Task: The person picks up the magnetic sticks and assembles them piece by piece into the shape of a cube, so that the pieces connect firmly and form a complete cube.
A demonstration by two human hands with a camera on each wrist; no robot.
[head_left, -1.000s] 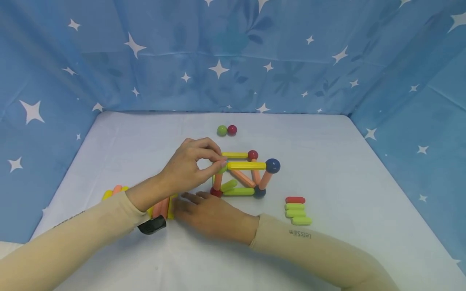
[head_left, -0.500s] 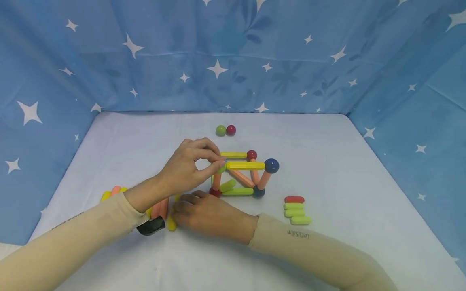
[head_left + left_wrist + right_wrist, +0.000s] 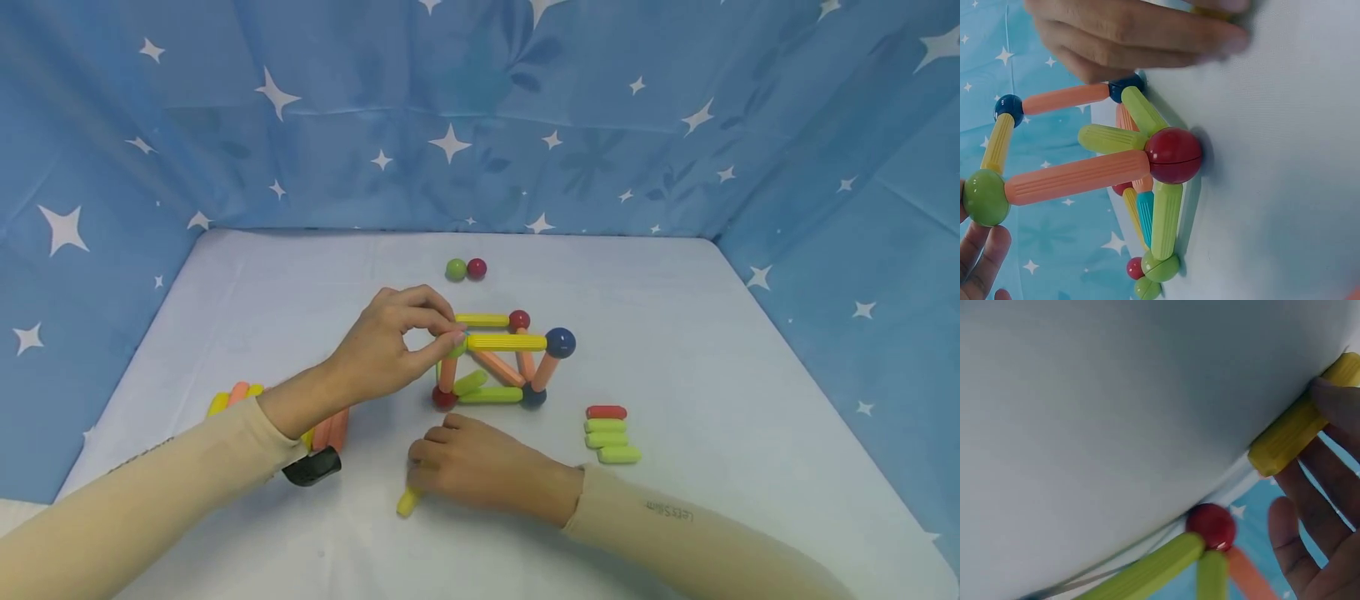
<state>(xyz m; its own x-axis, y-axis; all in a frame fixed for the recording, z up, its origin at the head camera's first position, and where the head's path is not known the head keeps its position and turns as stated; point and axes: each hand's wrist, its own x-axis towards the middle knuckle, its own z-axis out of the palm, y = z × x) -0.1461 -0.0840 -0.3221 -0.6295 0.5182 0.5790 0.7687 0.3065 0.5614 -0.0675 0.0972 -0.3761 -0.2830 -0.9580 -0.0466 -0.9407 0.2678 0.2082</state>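
The left hand (image 3: 390,346) is pinching the green ball (image 3: 456,348) at the frame's (image 3: 498,362) top corner, near the tabletop's (image 3: 300,283) center. At 6 o'clock from the frame, the right hand (image 3: 480,462) is gripping a yellow rod (image 3: 407,502) lying on the tabletop.

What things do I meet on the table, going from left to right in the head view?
Pile of sticks → left hand → stick-and-ball frame → row of short sticks.

The right sleeve (image 3: 667,525) bears a small printed word, upside down, reading "LetsSlim".
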